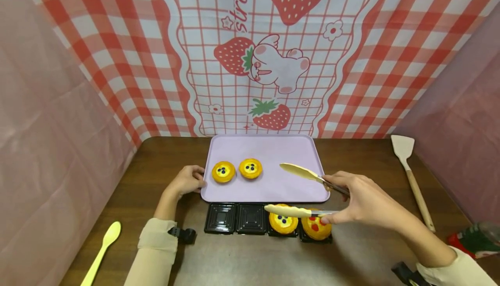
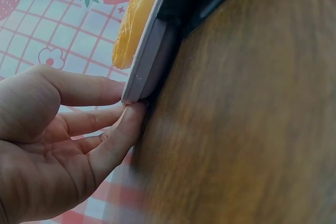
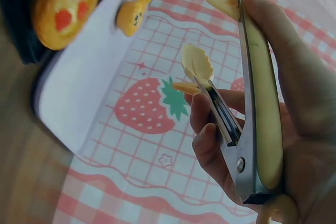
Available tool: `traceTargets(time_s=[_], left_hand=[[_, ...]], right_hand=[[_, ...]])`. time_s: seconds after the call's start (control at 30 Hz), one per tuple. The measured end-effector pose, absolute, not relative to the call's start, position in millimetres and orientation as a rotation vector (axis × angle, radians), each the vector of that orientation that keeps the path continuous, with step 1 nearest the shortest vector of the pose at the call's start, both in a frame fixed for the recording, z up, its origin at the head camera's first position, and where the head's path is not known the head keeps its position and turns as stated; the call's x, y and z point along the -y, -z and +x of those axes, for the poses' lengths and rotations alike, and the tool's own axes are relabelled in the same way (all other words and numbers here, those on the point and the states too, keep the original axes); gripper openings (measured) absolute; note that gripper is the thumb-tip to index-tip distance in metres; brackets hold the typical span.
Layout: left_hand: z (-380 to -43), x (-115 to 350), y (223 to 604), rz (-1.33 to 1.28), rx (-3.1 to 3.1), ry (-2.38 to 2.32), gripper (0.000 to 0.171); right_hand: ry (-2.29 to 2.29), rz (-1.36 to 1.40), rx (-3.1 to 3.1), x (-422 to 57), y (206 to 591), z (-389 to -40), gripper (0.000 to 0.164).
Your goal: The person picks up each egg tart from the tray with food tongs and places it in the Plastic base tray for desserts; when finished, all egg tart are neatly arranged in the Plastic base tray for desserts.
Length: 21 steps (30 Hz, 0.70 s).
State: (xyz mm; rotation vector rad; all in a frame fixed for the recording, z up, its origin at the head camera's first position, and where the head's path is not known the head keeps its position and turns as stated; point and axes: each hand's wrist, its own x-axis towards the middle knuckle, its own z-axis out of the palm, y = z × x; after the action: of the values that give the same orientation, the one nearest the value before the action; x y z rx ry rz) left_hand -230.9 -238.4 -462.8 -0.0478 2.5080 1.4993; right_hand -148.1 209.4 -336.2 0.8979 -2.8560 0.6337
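Note:
My left hand [image 1: 186, 180] pinches the left edge of a lilac tray [image 1: 277, 149] between thumb and fingers, as the left wrist view shows up close. Two tarts with blueberries, a left one [image 1: 223, 172] and a right one [image 1: 251, 168], sit on the tray's left half. In my right hand [image 1: 365, 199] I hold a pair of tongs [image 1: 291, 211] with cream tips, its arms spread apart. One tip is over the tray; the other overlaps a blueberry tart [image 1: 282, 226] in a black holder. Beside that lies a tart with red fruit pieces [image 3: 69, 6], in the rightmost holder.
Two bare black square holders, one at far left [image 1: 220, 218] and one beside it [image 1: 251, 219], line the tray's front edge. A yellow spoon [image 1: 103, 247] lies at left, a spatula [image 1: 415, 186] at right. A green and red container [image 1: 478, 239] stands at far right.

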Motion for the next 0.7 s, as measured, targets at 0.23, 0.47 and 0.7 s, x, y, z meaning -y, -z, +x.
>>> traceTargets(time_s=[0.23, 0.47, 0.7], left_hand=[[-231, 238, 462, -0.051, -2.508, -1.493, 0.043], [-231, 236, 462, -0.048, -2.504, -1.478, 0.043], [-232, 237, 461, -0.074, -2.513, -1.465, 0.045]], right_hand=[[-0.572, 0.934, 2.824, -196, 323, -174, 0.092], [-0.632, 0.926, 2.897, -173, 327, -203, 0.098], [-0.697, 0.875, 2.947, -152, 338, -233, 0.092]])
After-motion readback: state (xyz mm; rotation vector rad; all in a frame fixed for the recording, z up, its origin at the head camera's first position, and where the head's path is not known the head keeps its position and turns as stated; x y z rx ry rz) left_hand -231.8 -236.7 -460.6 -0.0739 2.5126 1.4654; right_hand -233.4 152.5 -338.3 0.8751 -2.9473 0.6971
